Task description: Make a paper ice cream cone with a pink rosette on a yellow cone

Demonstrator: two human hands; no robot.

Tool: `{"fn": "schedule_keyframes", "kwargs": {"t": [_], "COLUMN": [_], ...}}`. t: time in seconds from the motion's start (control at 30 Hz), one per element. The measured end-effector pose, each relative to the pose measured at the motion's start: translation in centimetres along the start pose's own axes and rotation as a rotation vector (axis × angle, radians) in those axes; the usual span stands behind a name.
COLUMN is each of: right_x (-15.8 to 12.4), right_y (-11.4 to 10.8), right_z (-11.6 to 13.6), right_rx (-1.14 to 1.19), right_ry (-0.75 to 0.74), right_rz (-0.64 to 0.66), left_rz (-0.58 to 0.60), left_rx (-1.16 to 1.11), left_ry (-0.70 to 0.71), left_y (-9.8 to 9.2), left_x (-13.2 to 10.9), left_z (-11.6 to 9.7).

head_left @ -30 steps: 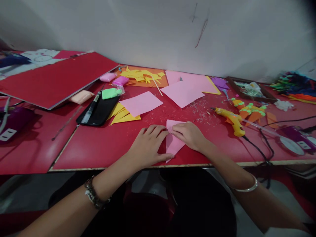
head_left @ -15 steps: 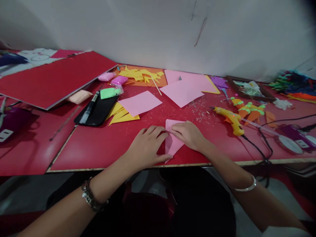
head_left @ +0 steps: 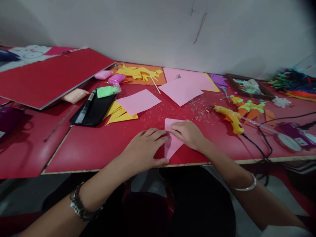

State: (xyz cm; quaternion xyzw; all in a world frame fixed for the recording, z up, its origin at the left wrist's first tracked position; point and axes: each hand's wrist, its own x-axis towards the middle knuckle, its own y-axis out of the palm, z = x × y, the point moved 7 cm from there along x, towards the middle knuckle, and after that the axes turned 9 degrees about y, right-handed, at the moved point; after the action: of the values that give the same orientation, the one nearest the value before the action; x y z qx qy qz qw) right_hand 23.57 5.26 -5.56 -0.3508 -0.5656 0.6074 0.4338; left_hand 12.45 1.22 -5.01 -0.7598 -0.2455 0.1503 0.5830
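A folded piece of pink paper [head_left: 175,143] lies on the red table close to its front edge, narrowing to a point toward me. My left hand [head_left: 145,148] rests along the paper's left edge with its fingers apart, fingertips on the upper part and thumb by the lower point. From the other side, my right hand [head_left: 191,135] presses on the paper, its fingers bent and close together. Part of the paper is hidden beneath these fingers.
Beyond my hands lie a pink sheet [head_left: 139,101], yellow paper pieces [head_left: 120,115] and a larger pink sheet [head_left: 181,92]. A yellow glue gun [head_left: 232,119] with a black cord is at right. At left, a pen [head_left: 86,107] lies on a black phone [head_left: 102,112] near a red board [head_left: 59,75].
My left hand has slid slightly left and down, its thumb drawing back toward the paper's edge. My right hand stays in place on the paper. The view has shifted slightly.
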Motion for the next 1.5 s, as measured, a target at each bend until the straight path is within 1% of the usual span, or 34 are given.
{"fn": "schedule_keyframes", "kwargs": {"t": [0.17, 0.27, 0.37, 0.47, 0.6, 0.7, 0.8, 0.93, 1.07, 1.2, 1.4, 1.5], "right_x": [0.1, 0.0, -0.8, -2.4, -4.3, -4.7, -4.5, -4.2, -4.2, -4.1, -3.6, -3.6], "right_y": [0.0, -0.4, -1.5, -2.4, -1.9, -1.4, -1.2, -1.3, -1.9, -2.2, -1.6, -1.8], "right_z": [0.1, 0.1, 0.3, 1.0, 1.6, 1.5, 0.6, -1.7, -3.7, -4.6, -6.0, -6.0], "right_rx": [-0.01, -0.016, 0.006, 0.059, 0.078, 0.097, 0.112, 0.113, 0.127, 0.16, 0.165, 0.173], "right_ry": [0.002, 0.029, 0.062, 0.063, 0.128, 0.167, 0.181, 0.204, 0.237, 0.219, 0.138, 0.106], "right_rz": [0.004, 0.006, -0.034, -0.084, -0.044, -0.036, -0.045, -0.036, -0.059, -0.065, -0.044, -0.045], "left_rz": [0.057, 0.075, 0.081, 0.089, 0.083, 0.072, 0.061, 0.05, 0.052, 0.059, 0.061, 0.054], "left_rx": [-0.014, -0.027, -0.045, -0.068, -0.077, -0.073, -0.069, -0.079, -0.089, -0.101, -0.126, -0.129], "left_ry": [-0.016, -0.025, -0.026, -0.025, -0.024, -0.015, -0.015, -0.003, 0.004, -0.002, 0.015, 0.026], "left_y": [0.4, 0.6, 0.6, 0.6, 0.6, 0.5, 0.5, 0.4, 0.5, 0.5, 0.5, 0.5], "left_x": [-0.2, -0.2, -0.2, -0.2, -0.1, -0.2, -0.2, -0.2, -0.2, -0.3, -0.4, -0.4], "left_z": [0.5, 0.8, 0.9, 0.9, 0.9, 0.9, 0.9, 0.8, 0.9, 0.9, 1.0, 1.1]}}
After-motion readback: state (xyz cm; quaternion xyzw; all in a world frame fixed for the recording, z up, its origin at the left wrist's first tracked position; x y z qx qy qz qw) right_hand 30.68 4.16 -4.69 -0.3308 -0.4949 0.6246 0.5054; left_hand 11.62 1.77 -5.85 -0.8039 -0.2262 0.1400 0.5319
